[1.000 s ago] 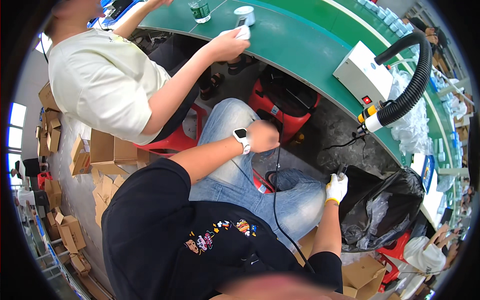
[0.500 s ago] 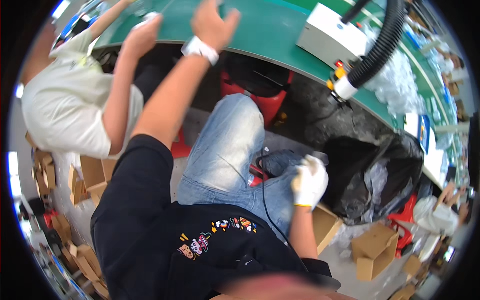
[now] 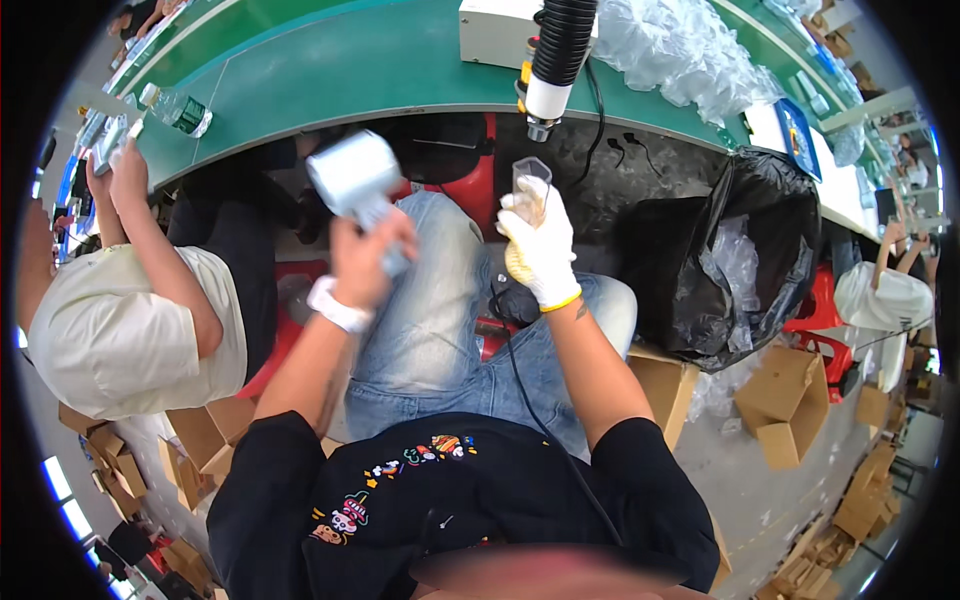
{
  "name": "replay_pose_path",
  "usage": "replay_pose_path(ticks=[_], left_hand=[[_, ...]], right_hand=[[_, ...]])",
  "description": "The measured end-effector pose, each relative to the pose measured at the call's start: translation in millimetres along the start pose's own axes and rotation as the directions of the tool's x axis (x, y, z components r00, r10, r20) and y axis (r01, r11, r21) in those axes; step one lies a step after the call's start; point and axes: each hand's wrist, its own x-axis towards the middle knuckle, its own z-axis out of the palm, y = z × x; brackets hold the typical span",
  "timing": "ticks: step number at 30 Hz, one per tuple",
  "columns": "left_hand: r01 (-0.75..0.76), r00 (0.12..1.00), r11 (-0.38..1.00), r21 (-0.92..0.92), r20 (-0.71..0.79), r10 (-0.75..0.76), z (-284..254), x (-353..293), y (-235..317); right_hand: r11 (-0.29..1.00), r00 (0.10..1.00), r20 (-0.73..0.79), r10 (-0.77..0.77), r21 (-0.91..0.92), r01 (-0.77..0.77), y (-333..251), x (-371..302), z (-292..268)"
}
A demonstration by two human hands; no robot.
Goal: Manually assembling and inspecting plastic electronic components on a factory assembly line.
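Observation:
My bare left hand [image 3: 365, 255], with a white band at the wrist, is wrapped round the handle of a silvery-white appliance [image 3: 352, 172] shaped like a hair dryer. Its wide barrel points up and away over my left knee; motion blurs both. To the right, my right hand [image 3: 540, 240] wears a white glove with a yellow cuff. Its fingers close on a small clear plastic piece [image 3: 531, 172], cup-like with an angular rim. Just beyond that piece hangs a white-tipped nozzle [image 3: 547, 100] on a black corrugated hose, apart from it.
A green table [image 3: 300, 85] curves across the far side, carrying a white box [image 3: 490, 32], clear plastic pieces [image 3: 680, 55] and a bottle [image 3: 178, 110]. A black bag [image 3: 680, 270] stands at right near cardboard boxes [image 3: 785, 405]. A co-worker [image 3: 130, 330] sits at left.
My left hand has come back from over the table and now holds the appliance. My right hand has risen from my right thigh towards the nozzle with the clear piece. The view has shifted.

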Motion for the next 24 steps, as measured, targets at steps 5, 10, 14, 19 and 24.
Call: replay_pose_path(ticks=[5,10,14,19,24], left_hand=[[0.595,0.799,0.475,-0.648,0.543,-0.26,83.5,30.5,-45.1],[0.522,0.852,0.54,-0.66,0.384,-0.355,113.8,61.6,-48.3],[0.399,0.912,0.757,-0.517,0.312,-0.268,104.6,34.5,-51.3],[0.26,0.963,0.863,-0.433,0.178,-0.201,88.3,5.9,-48.5],[0.187,0.968,0.955,-0.23,0.208,-0.139,62.4,-8.5,-45.6]], right_hand=[[0.879,0.922,-0.01,0.388,0.305,-0.366,22.0,-50.4,-54.5],[0.951,0.925,-0.227,0.304,0.12,-0.283,0.1,-90.4,-56.8],[0.979,0.963,-0.22,0.155,-0.095,-0.179,5.9,-101.0,-56.4],[0.943,0.991,-0.065,0.117,-0.307,-0.131,5.9,-97.3,-45.4],[0.954,0.967,0.126,0.222,-0.232,-0.189,-2.4,-95.8,-23.1]])
